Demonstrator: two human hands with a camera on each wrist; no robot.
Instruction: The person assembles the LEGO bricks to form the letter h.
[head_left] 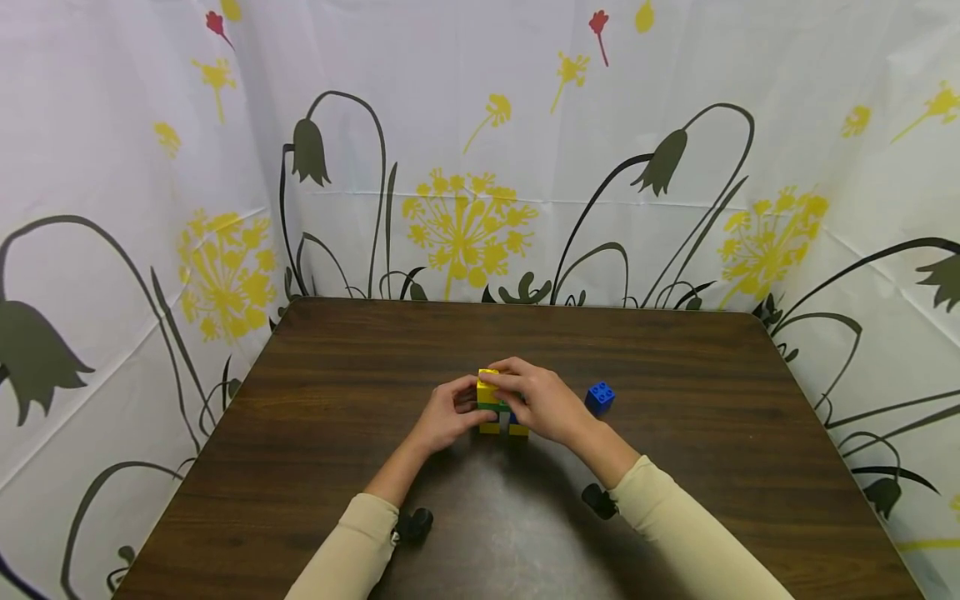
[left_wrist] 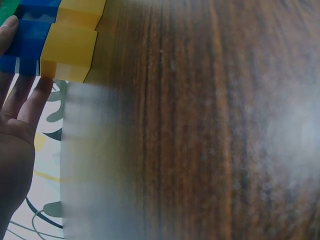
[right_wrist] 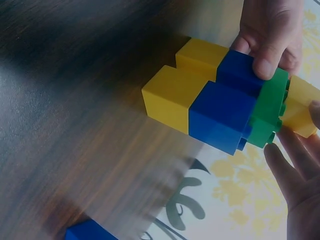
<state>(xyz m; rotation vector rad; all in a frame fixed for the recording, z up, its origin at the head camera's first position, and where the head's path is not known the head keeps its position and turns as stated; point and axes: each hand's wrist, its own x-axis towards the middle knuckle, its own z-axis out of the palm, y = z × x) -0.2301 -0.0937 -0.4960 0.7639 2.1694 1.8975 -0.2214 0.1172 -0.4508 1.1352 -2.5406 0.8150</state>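
Note:
A small toy-brick build stands on the table. Two yellow bricks (right_wrist: 167, 100) form its base, each carrying a blue brick (right_wrist: 222, 117). A green brick (right_wrist: 270, 110) lies across the blue ones, and a top yellow brick (head_left: 487, 390) sits on the green one's left end. From the left side my left hand (head_left: 442, 418) grips the build, its thumb on the left blue brick and fingers behind, as the left wrist view also shows. My right hand (head_left: 546, 404) holds the top yellow brick between thumb and fingers; in the head view it covers part of the build.
A loose blue brick (head_left: 600, 398) lies to the right of the build, behind my right forearm. The dark wooden table (head_left: 337, 358) meets a white curtain (head_left: 465, 75) with flower prints at its back and sides. Both wrists carry small black cameras (head_left: 415, 525).

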